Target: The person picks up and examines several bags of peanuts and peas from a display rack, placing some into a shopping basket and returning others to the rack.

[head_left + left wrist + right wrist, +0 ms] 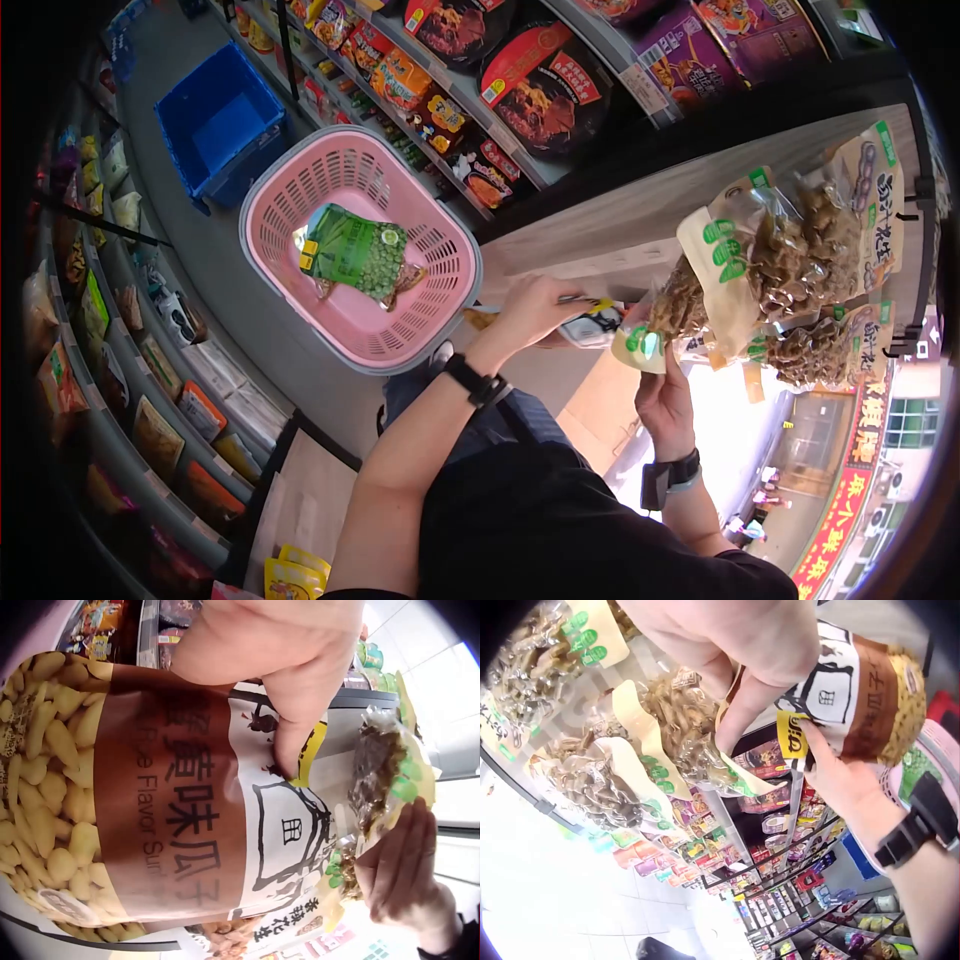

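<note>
My left hand (535, 312) pinches the top of a brown and white bag (169, 795) with a yellow label and a clear window showing pale pieces. In the left wrist view, thumb and fingers (300, 664) are on its white end. At the hanging snack bags (800, 250), clear with cream labels and brown contents, my right hand (668, 405) is raised. The right wrist view shows that hand (731, 656) pinching the cream edge of one bag (682, 724) between thumb and finger.
A pink basket (460, 260) holds a green bag (350, 255) with other packs under it. Beyond it stands a blue crate (215, 125) on the floor. Shelves of boxed and bowl noodles (545, 90) run along the top; packaged snacks (160, 425) line the left side.
</note>
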{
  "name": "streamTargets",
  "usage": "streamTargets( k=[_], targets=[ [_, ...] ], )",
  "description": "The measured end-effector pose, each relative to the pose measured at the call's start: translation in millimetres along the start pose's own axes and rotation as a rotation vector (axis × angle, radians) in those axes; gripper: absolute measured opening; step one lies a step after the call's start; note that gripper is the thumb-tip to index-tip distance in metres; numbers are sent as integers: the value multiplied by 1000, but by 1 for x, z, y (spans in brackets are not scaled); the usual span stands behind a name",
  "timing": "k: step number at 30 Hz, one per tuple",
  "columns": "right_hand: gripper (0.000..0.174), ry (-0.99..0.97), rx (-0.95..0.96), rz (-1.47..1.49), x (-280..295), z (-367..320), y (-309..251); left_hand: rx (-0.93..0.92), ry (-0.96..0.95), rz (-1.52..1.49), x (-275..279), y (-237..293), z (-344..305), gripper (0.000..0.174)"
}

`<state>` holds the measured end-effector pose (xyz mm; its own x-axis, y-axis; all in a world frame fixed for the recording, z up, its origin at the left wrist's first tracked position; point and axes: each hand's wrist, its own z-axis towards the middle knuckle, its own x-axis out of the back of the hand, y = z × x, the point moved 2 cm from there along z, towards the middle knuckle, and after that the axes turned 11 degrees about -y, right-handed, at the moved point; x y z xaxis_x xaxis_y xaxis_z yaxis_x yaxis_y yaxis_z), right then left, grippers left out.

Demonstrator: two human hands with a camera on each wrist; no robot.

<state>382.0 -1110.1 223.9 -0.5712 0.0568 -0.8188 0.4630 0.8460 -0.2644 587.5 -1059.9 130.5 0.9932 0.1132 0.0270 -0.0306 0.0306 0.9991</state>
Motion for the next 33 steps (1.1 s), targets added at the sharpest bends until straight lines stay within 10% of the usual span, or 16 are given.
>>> streamTargets(
  k=[8, 18, 26, 33],
  targets=[
    [25, 133, -167, 130, -11, -29, -15, -57, 105, -60, -25, 15, 70, 23],
    [21, 476, 114, -170, -20, -60, -38, -174, 324, -31, -19, 17, 81, 19],
    [31, 143, -94, 124, -31, -59, -27, -308, 413, -39, -18, 40, 84, 16],
    [14, 272, 0, 50, -28, -59, -25, -301, 524, -43, -21, 59, 84, 13]
  ],
)
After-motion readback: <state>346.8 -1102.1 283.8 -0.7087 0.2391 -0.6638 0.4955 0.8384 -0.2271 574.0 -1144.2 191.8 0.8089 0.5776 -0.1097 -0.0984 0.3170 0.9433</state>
